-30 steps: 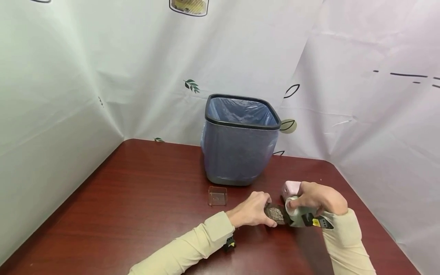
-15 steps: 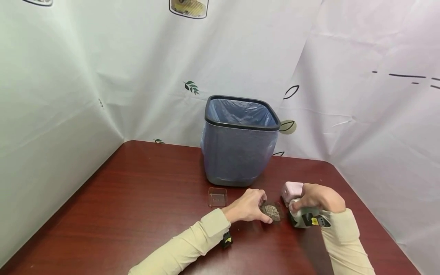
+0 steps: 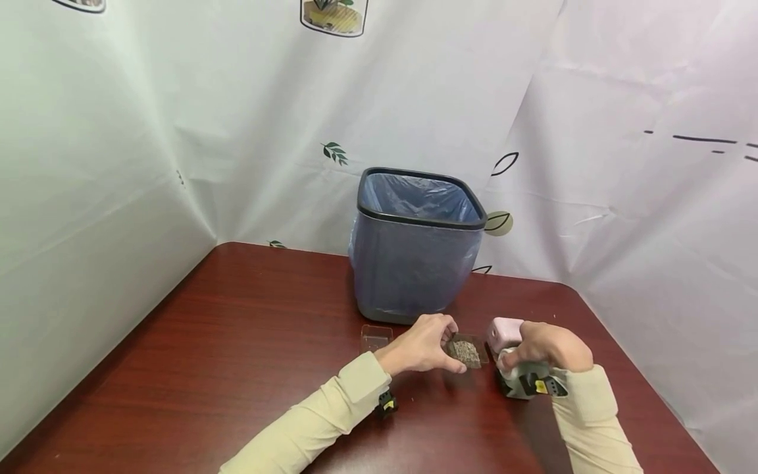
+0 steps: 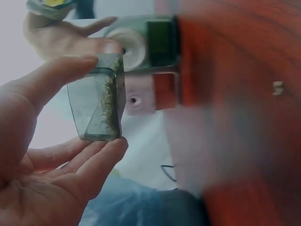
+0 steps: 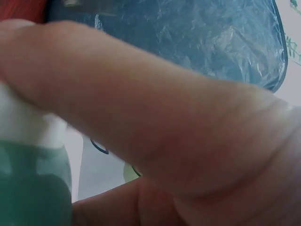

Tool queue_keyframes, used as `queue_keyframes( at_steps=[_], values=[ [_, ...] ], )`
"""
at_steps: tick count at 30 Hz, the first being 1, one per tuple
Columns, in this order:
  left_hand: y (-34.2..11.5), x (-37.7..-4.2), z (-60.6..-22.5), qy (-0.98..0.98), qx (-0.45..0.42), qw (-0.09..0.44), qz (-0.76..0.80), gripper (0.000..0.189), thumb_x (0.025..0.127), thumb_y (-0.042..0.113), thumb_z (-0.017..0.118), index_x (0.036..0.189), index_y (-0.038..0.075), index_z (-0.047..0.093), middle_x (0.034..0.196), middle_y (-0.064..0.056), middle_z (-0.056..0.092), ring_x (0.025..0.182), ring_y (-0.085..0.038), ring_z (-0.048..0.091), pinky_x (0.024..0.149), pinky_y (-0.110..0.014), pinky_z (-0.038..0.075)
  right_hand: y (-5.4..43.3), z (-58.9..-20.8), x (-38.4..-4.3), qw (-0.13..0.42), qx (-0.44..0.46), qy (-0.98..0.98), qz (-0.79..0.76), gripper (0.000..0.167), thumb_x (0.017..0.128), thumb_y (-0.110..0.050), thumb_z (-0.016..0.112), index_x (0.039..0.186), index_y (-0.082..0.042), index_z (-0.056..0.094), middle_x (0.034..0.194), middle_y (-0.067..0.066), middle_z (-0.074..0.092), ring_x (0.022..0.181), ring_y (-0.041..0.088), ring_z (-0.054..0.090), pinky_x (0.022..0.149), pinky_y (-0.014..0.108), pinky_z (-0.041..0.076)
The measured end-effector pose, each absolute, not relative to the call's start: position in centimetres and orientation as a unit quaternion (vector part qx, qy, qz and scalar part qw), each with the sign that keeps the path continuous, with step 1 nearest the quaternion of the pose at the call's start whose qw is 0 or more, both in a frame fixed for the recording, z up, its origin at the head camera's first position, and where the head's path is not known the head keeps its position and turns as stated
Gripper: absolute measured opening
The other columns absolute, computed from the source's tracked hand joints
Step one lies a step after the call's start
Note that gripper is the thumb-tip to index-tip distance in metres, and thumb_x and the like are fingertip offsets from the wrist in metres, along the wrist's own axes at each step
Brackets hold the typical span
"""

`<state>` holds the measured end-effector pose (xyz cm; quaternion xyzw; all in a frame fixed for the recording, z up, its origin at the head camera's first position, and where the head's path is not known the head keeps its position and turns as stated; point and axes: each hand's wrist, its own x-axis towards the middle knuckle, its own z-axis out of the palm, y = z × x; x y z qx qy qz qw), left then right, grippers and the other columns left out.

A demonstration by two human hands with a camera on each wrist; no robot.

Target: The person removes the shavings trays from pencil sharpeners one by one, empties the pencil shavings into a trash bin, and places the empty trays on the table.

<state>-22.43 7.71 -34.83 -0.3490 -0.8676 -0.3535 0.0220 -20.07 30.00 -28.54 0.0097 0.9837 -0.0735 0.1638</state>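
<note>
My left hand (image 3: 419, 345) pinches a small clear plastic drawer (image 4: 94, 103) between thumb and fingers. Grey-brown shavings lie inside the drawer, which is held up off the table. To its right, my right hand (image 3: 549, 345) grips a green pencil sharpener (image 4: 162, 43) with a round white front. The sharpener shows a dark opening where a drawer fits. Beside it stands a pink sharpener (image 3: 505, 332) with a hole in its front and an open drawer slot. In the right wrist view, a finger covers much of the scene.
A bin (image 3: 417, 276) lined with a blue bag stands at the back of the dark red table (image 3: 266, 316). In front of it lies another clear drawer (image 3: 376, 334), partly hidden by the left arm. A small pale scrap (image 4: 278, 88) is on the table.
The clear drawer has come away from the green sharpener, moving left and slightly up in my left hand. My right hand has kept its grip on the sharpener.
</note>
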Motion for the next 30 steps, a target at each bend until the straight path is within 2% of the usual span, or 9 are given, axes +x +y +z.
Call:
queue_keyframes(
  at_steps=[4, 9, 13, 17, 20, 22, 25, 27, 30],
  values=[
    [7.0, -22.6, -33.9, -0.857, -0.35, 0.016, -0.377, 0.053, 0.06, 0.031, 0.085, 0.099, 0.006, 0.059, 0.087, 0.003, 0.059, 0.077, -0.004, 0.055, 0.069, -0.012, 0.045, 29.9, -28.6, -20.0, 0.164, 0.025, 0.983, -0.079, 0.058, 0.058, -0.049, 0.078, 0.088, -0.005, 0.055, 0.073, 0.005, 0.056, 0.065, 0.021, 0.052, 0.056, 0.035, 0.041],
    [5.9, -22.8, -32.7, -0.845, -0.347, -0.004, -0.407, 0.054, 0.061, 0.03, 0.085, 0.102, 0.006, 0.059, 0.091, 0.001, 0.06, 0.079, -0.004, 0.058, 0.072, -0.013, 0.047, 29.8, -28.5, -19.8, 0.169, 0.035, 0.981, -0.089, 0.066, 0.058, -0.056, 0.077, 0.09, -0.002, 0.055, 0.074, 0.007, 0.055, 0.061, 0.021, 0.053, 0.054, 0.034, 0.042],
    [5.1, -23.0, -32.0, -0.834, -0.345, -0.014, -0.43, 0.055, 0.062, 0.027, 0.085, 0.105, 0.005, 0.058, 0.094, 0.0, 0.061, 0.083, -0.004, 0.059, 0.075, -0.015, 0.049, 29.7, -28.2, -19.6, 0.164, 0.025, 0.98, -0.107, 0.064, 0.067, -0.058, 0.07, 0.09, 0.0, 0.053, 0.074, 0.008, 0.054, 0.053, 0.021, 0.056, 0.048, 0.033, 0.044],
    [4.2, -23.5, -31.4, -0.83, -0.337, -0.023, -0.445, 0.054, 0.062, 0.025, 0.084, 0.105, 0.004, 0.058, 0.095, -0.001, 0.06, 0.085, -0.006, 0.06, 0.078, -0.018, 0.05, 29.4, -27.4, -19.5, 0.144, 0.002, 0.984, -0.105, 0.064, 0.073, -0.061, 0.063, 0.09, 0.001, 0.053, 0.075, 0.008, 0.053, 0.057, 0.022, 0.055, 0.049, 0.034, 0.045],
    [3.4, -23.9, -31.1, -0.832, -0.33, -0.027, -0.445, 0.054, 0.063, 0.024, 0.084, 0.105, 0.004, 0.058, 0.096, -0.002, 0.06, 0.085, -0.007, 0.061, 0.078, -0.018, 0.049, 29.2, -27.0, -19.3, 0.13, -0.014, 0.985, -0.116, 0.061, 0.075, -0.059, 0.062, 0.089, 0.0, 0.053, 0.075, 0.008, 0.053, 0.061, 0.021, 0.053, 0.049, 0.035, 0.045],
    [3.0, -24.1, -30.8, -0.833, -0.329, -0.025, -0.444, 0.054, 0.062, 0.025, 0.084, 0.105, 0.004, 0.058, 0.096, -0.003, 0.061, 0.085, -0.008, 0.061, 0.078, -0.017, 0.049, 29.0, -26.7, -19.4, 0.117, -0.02, 0.985, -0.128, 0.056, 0.077, -0.056, 0.062, 0.086, -0.002, 0.053, 0.073, 0.007, 0.053, 0.057, 0.021, 0.052, 0.046, 0.034, 0.044],
    [2.4, -24.5, -30.4, -0.833, -0.326, -0.022, -0.446, 0.054, 0.062, 0.025, 0.084, 0.105, 0.004, 0.058, 0.096, -0.003, 0.061, 0.086, -0.009, 0.061, 0.078, -0.018, 0.05, 28.7, -26.6, -19.8, 0.08, -0.049, 0.986, -0.136, 0.047, 0.08, -0.049, 0.062, 0.078, -0.003, 0.053, 0.068, 0.006, 0.051, 0.054, 0.018, 0.051, 0.047, 0.033, 0.044],
    [2.1, -24.8, -30.2, -0.833, -0.323, -0.018, -0.449, 0.054, 0.062, 0.024, 0.084, 0.104, 0.004, 0.059, 0.095, -0.004, 0.061, 0.085, -0.009, 0.062, 0.078, -0.02, 0.05, 28.5, -26.4, -20.3, 0.041, -0.074, 0.988, -0.129, 0.043, 0.082, -0.047, 0.062, 0.076, -0.005, 0.055, 0.065, 0.004, 0.05, 0.057, 0.016, 0.05, 0.054, 0.032, 0.042],
    [1.5, -25.1, -30.0, -0.835, -0.317, -0.015, -0.449, 0.053, 0.062, 0.024, 0.084, 0.104, 0.005, 0.059, 0.095, -0.004, 0.062, 0.085, -0.009, 0.062, 0.077, -0.019, 0.05, 28.0, -26.1, -21.2, -0.026, -0.113, 0.985, -0.128, 0.044, 0.084, -0.044, 0.061, 0.085, 0.0, 0.06, 0.07, 0.007, 0.056, 0.067, 0.021, 0.055, 0.064, 0.036, 0.045]
  ],
)
